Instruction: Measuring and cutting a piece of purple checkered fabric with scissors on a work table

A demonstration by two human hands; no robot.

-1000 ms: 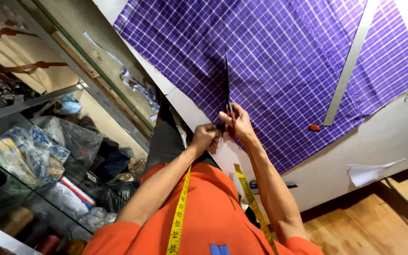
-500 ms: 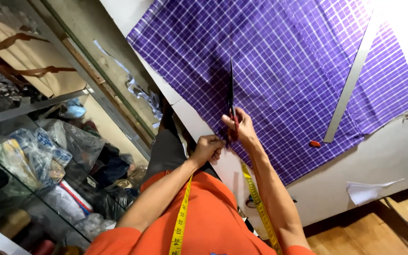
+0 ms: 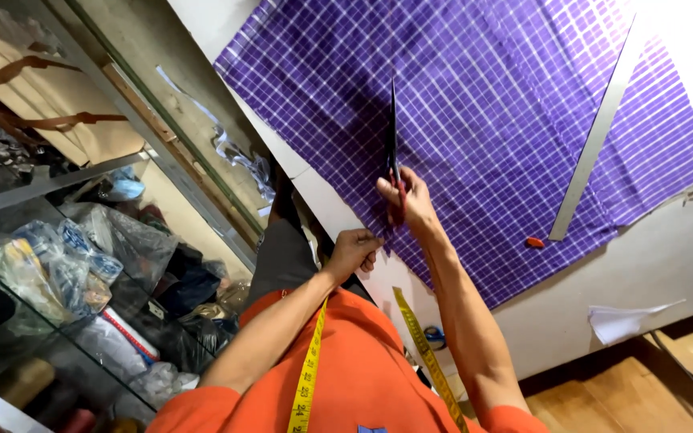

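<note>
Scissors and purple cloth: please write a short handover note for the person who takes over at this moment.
Right hand holds the scissors, blades pointing away across the purple checked cloth.
Left hand grips the cloth's near edge.
Cloth lies flat on the white table; a metal ruler and a small orange chalk piece rest on it.
Done: a cut is started from the near edge.
Left: the cloth ahead of the blades is uncut.

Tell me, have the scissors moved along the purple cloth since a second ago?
Yes. The scissors in the right hand have advanced farther into the purple checked cloth, away from its near edge.
</note>
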